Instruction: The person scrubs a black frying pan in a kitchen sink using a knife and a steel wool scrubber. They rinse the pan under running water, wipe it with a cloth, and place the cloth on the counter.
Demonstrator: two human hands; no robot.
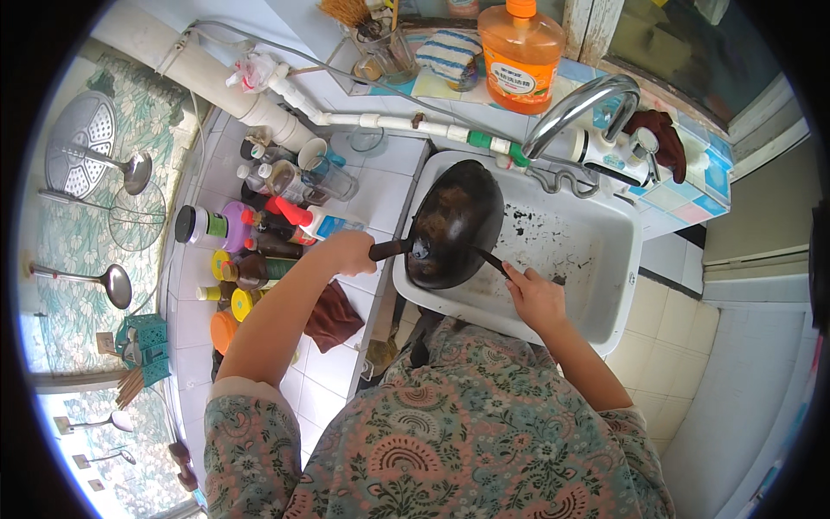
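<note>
My left hand (pixel 353 253) is closed around the dark handle of a blackened wok (pixel 457 224), which is tilted over the left part of a white sink (pixel 619 285) with its underside showing. In my right hand (pixel 535 295) is a knife (pixel 491 261) with a dark handle; its blade reaches to the wok's lower right surface, and the tip is hard to make out against the dark metal. Black flakes (pixel 519 217) lie scattered on the sink bottom, right of the wok.
A chrome faucet (pixel 570 107) arches over the sink's back edge. Bottles and jars crowd the tiled counter (pixel 382 188) at left, near a brown cloth (pixel 334 318). An orange dish-soap bottle (pixel 521 58) stands on the ledge behind. Ladles and strainers hang at far left.
</note>
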